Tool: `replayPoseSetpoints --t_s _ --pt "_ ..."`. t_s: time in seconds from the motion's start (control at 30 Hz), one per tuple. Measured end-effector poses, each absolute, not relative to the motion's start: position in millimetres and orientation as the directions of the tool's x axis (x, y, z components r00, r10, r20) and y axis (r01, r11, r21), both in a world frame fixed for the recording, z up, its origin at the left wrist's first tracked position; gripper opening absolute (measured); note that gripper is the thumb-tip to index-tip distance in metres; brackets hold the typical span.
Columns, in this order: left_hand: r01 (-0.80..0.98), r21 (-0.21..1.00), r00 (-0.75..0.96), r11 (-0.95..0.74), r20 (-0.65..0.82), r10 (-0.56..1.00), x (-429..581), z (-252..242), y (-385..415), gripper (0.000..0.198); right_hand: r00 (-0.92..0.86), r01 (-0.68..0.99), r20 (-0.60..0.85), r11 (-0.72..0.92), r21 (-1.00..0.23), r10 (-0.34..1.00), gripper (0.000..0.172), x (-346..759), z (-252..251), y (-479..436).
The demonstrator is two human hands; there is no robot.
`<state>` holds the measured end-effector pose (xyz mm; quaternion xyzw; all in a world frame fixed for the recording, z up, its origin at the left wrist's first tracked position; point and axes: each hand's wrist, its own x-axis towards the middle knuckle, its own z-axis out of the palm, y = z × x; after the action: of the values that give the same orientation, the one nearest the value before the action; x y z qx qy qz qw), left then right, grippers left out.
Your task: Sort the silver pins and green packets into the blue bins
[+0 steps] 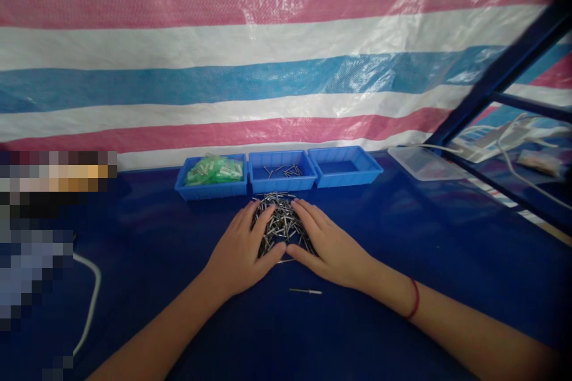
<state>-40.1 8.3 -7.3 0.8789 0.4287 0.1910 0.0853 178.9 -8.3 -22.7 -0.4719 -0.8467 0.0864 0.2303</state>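
Observation:
A loose pile of blind rivets (pixel 282 219) lies on the dark blue table, just in front of the middle bin. My left hand (pixel 243 250) rests against the pile's left side, fingers stretched and slightly apart. From the right, my right hand (pixel 333 247) cups the other side, its fingers also extended. The two thumbs nearly meet at the pile's near edge. Neither hand grips anything; rivets under the palms are partly hidden. One single rivet (pixel 305 291) lies apart on the table, nearer to me.
Behind the pile stand three blue bins: a left bin (pixel 214 192) with green plastic packets (pixel 214 169), a middle bin (pixel 283 183) with several rivets, and an empty right bin (pixel 348 177). Farther right are a clear plastic lid (pixel 424 165) and a blue metal frame (pixel 487 74). A white cable (pixel 95 292) lies left.

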Motion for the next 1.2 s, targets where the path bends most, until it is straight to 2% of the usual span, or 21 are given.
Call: replayPoseSetpoints --t_s 0.13,0.27,0.33,0.4,0.47,0.53,0.63,0.7,0.73,0.83,0.93,1.03,1.13,1.2 --pt "0.711 0.417 0.489 -0.567 0.286 0.824 -27 -8 1 0.050 -0.357 0.694 0.382 0.516 -0.503 0.852 0.051 159 -21 -8" --pt "0.682 0.543 0.388 -0.490 0.299 0.872 -14 -11 -3 0.049 -0.170 0.523 0.461 0.476 -0.707 0.871 0.035 136 -16 0" --pt "0.664 0.594 0.336 -0.454 0.305 0.891 -13 -10 -2 0.049 -0.042 0.404 0.449 0.426 -0.809 0.892 0.031 129 -12 5" --pt "0.650 0.614 0.308 -0.447 0.325 0.894 -17 -7 0 0.048 0.053 0.316 0.432 0.395 -0.863 0.900 0.031 127 -8 10" --pt "0.647 0.582 0.365 -0.493 0.331 0.870 -24 -1 2 0.049 0.109 0.264 0.402 0.363 -0.894 0.909 0.032 131 -5 13" --pt "0.642 0.484 0.528 -0.594 0.283 0.801 -32 4 3 0.054 0.138 0.237 0.345 0.307 -0.922 0.928 0.035 139 -4 15" --pt "0.632 0.321 0.687 -0.706 0.190 0.701 -39 7 0 0.086 0.126 0.233 0.262 0.228 -0.945 0.957 0.033 154 -2 20" --pt "0.647 0.256 0.698 -0.718 0.180 0.693 -38 4 -2 0.101 0.063 0.265 0.249 0.225 -0.938 0.966 0.026 164 2 22" --pt "0.654 0.238 0.695 -0.718 0.186 0.695 -36 2 -3 0.102 0.000 0.304 0.251 0.239 -0.922 0.968 0.021 169 5 22" --pt "0.671 0.230 0.667 -0.705 0.229 0.709 -29 -5 -3 0.092 -0.294 0.450 0.260 0.373 -0.812 0.920 0.012 180 16 20" --pt "0.672 0.264 0.632 -0.692 0.284 0.721 -25 -9 0 0.080 -0.548 0.518 0.269 0.575 -0.633 0.792 0.012 185 24 14" --pt "0.660 0.296 0.618 -0.691 0.310 0.723 -25 -8 1 0.078 -0.644 0.538 0.276 0.679 -0.500 0.713 0.010 184 24 10" --pt "0.648 0.312 0.609 -0.695 0.337 0.718 -26 -7 0 0.077 -0.676 0.537 0.279 0.715 -0.447 0.682 0.010 181 22 6" --pt "0.636 0.319 0.586 -0.702 0.393 0.709 -27 -5 -1 0.069 -0.666 0.544 0.296 0.718 -0.435 0.685 0.010 179 22 3"
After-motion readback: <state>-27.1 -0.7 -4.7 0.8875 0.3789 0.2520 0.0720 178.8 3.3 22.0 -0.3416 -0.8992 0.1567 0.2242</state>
